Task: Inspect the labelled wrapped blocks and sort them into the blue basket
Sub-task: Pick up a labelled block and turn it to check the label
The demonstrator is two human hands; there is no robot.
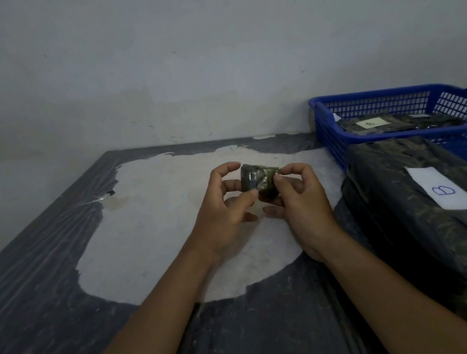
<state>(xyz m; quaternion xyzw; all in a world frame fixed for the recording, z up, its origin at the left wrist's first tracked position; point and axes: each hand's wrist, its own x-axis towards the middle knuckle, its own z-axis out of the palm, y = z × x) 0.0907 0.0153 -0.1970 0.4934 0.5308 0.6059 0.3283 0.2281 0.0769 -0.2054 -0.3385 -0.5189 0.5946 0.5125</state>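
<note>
Both hands, left hand [224, 205] and right hand [298, 197], are pinching a small dark plastic-wrapped block [259, 180] mid-inspection, probably heading next to the blue slotted plastic basket [338, 144] far right.

Basket [331, 136] behind labelled pack [429, 209].

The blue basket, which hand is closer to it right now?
Right. The right hand holds the small wrapped block just left of the blue basket; the left hand holds the block's far side.
</note>
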